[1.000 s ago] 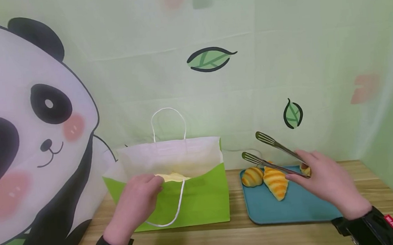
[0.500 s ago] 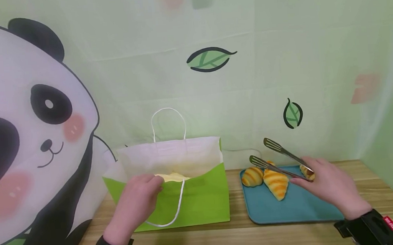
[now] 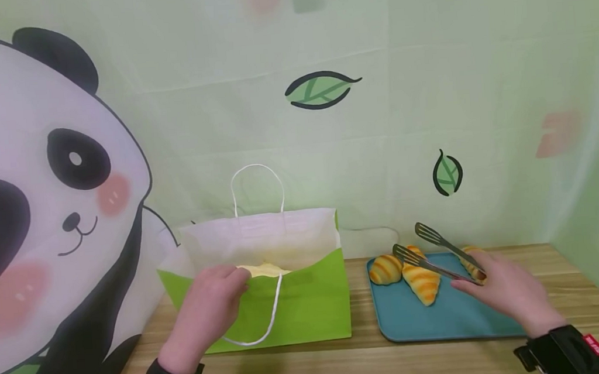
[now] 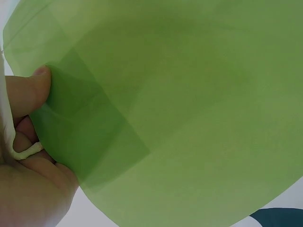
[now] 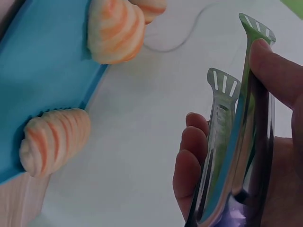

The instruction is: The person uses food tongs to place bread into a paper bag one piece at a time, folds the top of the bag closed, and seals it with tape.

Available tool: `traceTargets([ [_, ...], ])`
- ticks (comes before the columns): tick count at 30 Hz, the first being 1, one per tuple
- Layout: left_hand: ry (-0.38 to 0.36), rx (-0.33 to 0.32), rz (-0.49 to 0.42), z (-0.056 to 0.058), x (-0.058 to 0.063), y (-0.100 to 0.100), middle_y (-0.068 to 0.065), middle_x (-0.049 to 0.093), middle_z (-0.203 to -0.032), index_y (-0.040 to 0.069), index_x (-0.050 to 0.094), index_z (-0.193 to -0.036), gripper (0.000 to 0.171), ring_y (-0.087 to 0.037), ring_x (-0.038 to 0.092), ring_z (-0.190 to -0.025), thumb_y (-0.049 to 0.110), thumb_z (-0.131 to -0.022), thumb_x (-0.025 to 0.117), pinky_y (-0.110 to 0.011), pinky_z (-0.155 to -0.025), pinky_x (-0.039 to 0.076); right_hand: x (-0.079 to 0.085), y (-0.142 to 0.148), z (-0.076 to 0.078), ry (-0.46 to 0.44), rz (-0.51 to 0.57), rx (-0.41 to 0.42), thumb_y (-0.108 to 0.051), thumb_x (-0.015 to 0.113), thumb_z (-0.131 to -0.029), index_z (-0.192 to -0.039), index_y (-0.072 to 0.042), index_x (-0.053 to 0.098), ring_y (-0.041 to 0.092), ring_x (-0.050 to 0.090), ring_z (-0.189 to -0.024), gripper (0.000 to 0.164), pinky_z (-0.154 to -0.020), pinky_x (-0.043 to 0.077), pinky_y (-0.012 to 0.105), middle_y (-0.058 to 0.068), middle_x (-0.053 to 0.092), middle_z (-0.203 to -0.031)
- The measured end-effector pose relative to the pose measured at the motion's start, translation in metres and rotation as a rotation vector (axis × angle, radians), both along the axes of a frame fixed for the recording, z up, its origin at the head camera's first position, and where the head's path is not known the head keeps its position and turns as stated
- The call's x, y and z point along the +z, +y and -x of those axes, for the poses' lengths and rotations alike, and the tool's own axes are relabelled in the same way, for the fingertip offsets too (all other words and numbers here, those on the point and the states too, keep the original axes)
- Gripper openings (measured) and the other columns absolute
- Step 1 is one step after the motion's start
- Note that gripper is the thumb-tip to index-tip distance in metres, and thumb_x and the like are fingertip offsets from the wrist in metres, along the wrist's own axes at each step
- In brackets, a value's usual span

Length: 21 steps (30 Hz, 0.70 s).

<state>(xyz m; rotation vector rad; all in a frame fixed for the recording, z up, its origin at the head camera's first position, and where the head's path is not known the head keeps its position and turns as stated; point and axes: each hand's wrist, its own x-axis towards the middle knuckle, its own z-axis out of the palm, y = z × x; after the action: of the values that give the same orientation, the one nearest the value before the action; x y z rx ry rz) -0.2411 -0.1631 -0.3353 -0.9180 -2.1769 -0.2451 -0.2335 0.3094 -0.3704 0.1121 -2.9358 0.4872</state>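
My left hand pinches the front rim of a green paper bag, which stands with its mouth open. Close up in the left wrist view, the thumb presses on the green paper and a white cord handle runs by the fingers. In my right hand is a pair of metal tongs, held with its slotted tips apart and nothing between them. The tongs hover over a blue tray. Two striped bread rolls lie at its left; a third roll is partly hidden behind the tongs and hand.
Both stand on a wooden table, the bag left of the tray with a gap between. A pale yellow patch shows in the bag's mouth. Behind hangs a light green cloth printed with a panda and leaves.
The tongs have moved down and to the right, toward the roll at the tray's right. Their tips stay apart. My left hand and the bag have kept their place.
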Motion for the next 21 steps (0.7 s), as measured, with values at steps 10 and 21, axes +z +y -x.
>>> traceTargets([
  [10, 0.004, -0.006, -0.003, 0.001, -0.001, 0.0, 0.006, 0.051, -0.062, 0.011, 0.058, -0.074, 0.021, -0.012, 0.048, -0.057, -0.006, -0.068, 0.069, -0.029, -0.056, 0.041, -0.013, 0.012, 0.002, -0.084, 0.008, -0.027, -0.072, 0.055, -0.071, -0.116, 0.0, 0.052, 0.02, 0.043, -0.063, 0.085, -0.05, 0.028, 0.033, 0.004, 0.047, -0.072],
  [21, 0.003, -0.004, -0.004, 0.001, -0.001, 0.0, 0.008, 0.048, -0.061, 0.012, 0.058, -0.073, 0.022, -0.011, 0.045, -0.055, -0.008, -0.068, 0.068, -0.027, -0.055, 0.038, -0.022, 0.02, 0.004, -0.213, 0.017, -0.087, -0.075, 0.053, -0.07, -0.117, 0.004, 0.051, 0.024, 0.046, -0.068, 0.092, -0.052, 0.032, 0.035, 0.008, 0.052, -0.08],
])
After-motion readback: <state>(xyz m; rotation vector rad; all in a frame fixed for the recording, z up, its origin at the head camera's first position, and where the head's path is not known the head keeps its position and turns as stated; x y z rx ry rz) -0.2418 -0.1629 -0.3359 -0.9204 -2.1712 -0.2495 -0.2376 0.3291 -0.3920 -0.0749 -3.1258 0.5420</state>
